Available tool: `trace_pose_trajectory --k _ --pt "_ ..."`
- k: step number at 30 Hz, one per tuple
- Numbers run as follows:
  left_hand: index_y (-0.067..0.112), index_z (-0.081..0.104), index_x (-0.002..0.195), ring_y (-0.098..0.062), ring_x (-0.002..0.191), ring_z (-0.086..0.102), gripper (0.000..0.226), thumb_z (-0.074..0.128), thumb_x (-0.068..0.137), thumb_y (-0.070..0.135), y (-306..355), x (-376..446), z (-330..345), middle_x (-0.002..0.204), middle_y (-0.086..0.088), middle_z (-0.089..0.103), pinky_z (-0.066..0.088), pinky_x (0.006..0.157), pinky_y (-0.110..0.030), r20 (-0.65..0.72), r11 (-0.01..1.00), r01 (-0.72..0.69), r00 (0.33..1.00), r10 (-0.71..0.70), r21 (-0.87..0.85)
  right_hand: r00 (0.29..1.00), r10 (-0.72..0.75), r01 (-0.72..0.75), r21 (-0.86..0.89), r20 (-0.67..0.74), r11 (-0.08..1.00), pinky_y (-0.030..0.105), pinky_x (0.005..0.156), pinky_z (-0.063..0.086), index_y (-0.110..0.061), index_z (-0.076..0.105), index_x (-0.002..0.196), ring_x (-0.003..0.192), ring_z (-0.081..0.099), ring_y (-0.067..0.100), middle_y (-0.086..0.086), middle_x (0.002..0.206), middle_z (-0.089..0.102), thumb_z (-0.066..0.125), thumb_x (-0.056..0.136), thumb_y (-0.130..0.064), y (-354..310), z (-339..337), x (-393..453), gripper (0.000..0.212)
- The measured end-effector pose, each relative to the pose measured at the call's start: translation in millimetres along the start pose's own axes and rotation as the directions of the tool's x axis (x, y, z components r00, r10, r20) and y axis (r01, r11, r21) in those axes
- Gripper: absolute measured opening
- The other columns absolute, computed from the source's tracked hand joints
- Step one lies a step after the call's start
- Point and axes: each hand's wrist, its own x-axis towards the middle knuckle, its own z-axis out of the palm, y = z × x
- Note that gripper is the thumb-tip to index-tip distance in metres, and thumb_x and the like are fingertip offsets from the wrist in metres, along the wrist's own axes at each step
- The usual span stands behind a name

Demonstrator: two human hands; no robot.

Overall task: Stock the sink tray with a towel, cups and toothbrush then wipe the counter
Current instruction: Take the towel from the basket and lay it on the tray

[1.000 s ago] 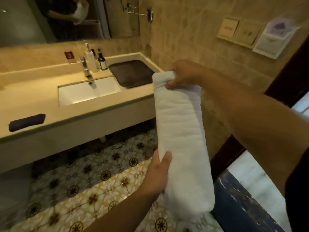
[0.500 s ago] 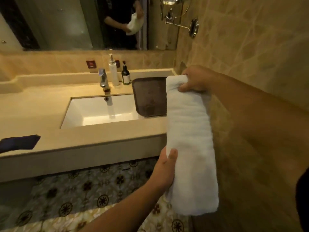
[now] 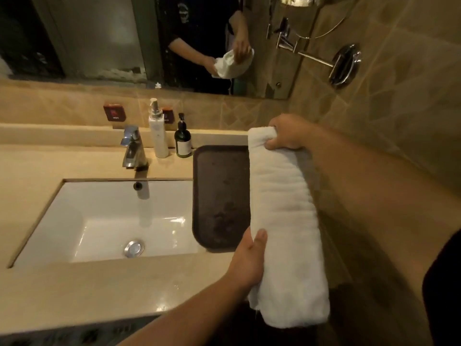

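A long folded white towel (image 3: 284,221) hangs in the air over the right end of the beige counter (image 3: 74,290). My right hand (image 3: 287,133) grips its far end. My left hand (image 3: 249,260) holds its left side near the lower end, thumb on top. A dark brown tray (image 3: 219,196) with nothing on it lies on the counter right of the white sink (image 3: 112,221); the towel covers the tray's right edge. No cups or toothbrush are in view.
A chrome faucet (image 3: 133,148) stands behind the sink, with a white pump bottle (image 3: 157,133) and a dark pump bottle (image 3: 182,141) beside it. A mirror (image 3: 99,38) spans the back wall. A chrome swing-arm fixture (image 3: 344,63) juts from the tiled right wall.
The view has closed in on the counter and tilted down over the sink. Both hands have carried the towel forward until it hangs over the tray's right edge; the grips are unchanged.
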Motion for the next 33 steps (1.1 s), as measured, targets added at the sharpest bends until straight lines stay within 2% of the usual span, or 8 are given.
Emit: trace_pose_trajectory --k 5,9,15,19,21,24,27,33 --pt "0.026 0.046 0.139 -0.009 0.122 0.052 0.049 0.031 0.1 0.053 6 89 0 0.133 0.009 0.057 0.039 0.106 -0.03 -0.022 0.998 0.062 0.998 -0.062 -0.007 0.999 -0.007 0.012 -0.101 0.05 0.995 0.036 0.07 0.046 -0.018 0.058 0.106 0.08 0.055 0.019 0.003 0.096 0.061 0.068 0.081 -0.05 30 26 89 0.041" --pt "0.03 0.048 0.133 0.007 0.099 0.055 0.044 0.032 0.1 0.054 -4 142 4 0.114 0.02 0.058 0.04 0.079 -0.006 -0.067 0.988 0.15 0.986 -0.151 -0.03 0.992 -0.03 0.048 -0.155 0.12 0.987 0.034 0.068 0.044 -0.018 0.06 0.112 0.082 0.057 0.02 0.002 0.097 0.062 0.065 0.083 -0.053 50 55 145 0.045" --pt "0.034 0.051 0.128 0.024 0.091 0.051 0.037 0.034 0.1 0.052 -22 196 18 0.105 0.027 0.057 0.034 0.071 0.004 -0.177 0.981 0.193 0.967 -0.185 0.032 0.982 -0.123 0.149 -0.186 0.145 0.971 0.037 0.075 0.036 -0.021 0.059 0.11 0.09 0.057 0.024 0.004 0.107 0.065 0.062 0.083 -0.054 70 108 206 0.043" --pt "0.027 0.045 0.141 -0.005 0.116 0.053 0.046 0.033 0.102 0.047 -33 222 24 0.132 0.005 0.056 0.038 0.101 -0.022 -0.178 0.964 0.239 0.96 -0.216 0.117 0.973 -0.156 0.185 -0.169 0.171 0.968 0.036 0.074 0.036 -0.021 0.058 0.11 0.093 0.06 0.026 0.005 0.108 0.066 0.059 0.085 -0.054 87 145 229 0.041" --pt "0.026 0.044 0.142 -0.015 0.124 0.051 0.047 0.032 0.102 0.047 -37 231 23 0.136 -0.001 0.055 0.036 0.106 -0.03 -0.174 0.953 0.262 0.956 -0.235 0.151 0.975 -0.144 0.169 -0.145 0.171 0.975 0.034 0.073 0.037 -0.02 0.058 0.112 0.09 0.058 0.023 0.004 0.108 0.066 0.057 0.088 -0.052 99 167 232 0.041" --pt "0.027 0.046 0.14 -0.016 0.126 0.049 0.045 0.032 0.102 0.047 -40 235 21 0.136 0.0 0.056 0.036 0.106 -0.028 -0.17 0.946 0.264 0.957 -0.233 0.189 0.981 -0.087 0.097 -0.055 0.174 0.994 0.031 0.075 0.038 -0.019 0.059 0.116 0.083 0.053 0.019 0.004 0.11 0.067 0.058 0.09 -0.051 111 189 237 0.042" --pt "0.03 0.046 0.14 -0.012 0.125 0.049 0.043 0.033 0.102 0.046 -41 237 21 0.135 0.005 0.056 0.035 0.104 -0.026 -0.178 0.956 0.24 0.961 -0.21 0.168 0.973 -0.114 0.125 -0.047 0.199 0.991 0.032 0.076 0.036 -0.02 0.057 0.121 0.096 0.059 0.024 0.004 0.115 0.066 0.057 0.089 -0.054 115 194 248 0.047" --pt "0.035 0.049 0.138 -0.006 0.125 0.049 0.046 0.036 0.098 0.054 -42 237 28 0.132 0.014 0.058 0.036 0.109 -0.038 -0.172 0.967 0.247 0.957 -0.235 0.054 0.971 -0.1 0.106 -0.016 0.218 0.994 0.031 0.076 0.038 -0.019 0.056 0.122 0.091 0.056 0.021 0.005 0.118 0.065 0.059 0.089 -0.054 123 201 255 0.048"
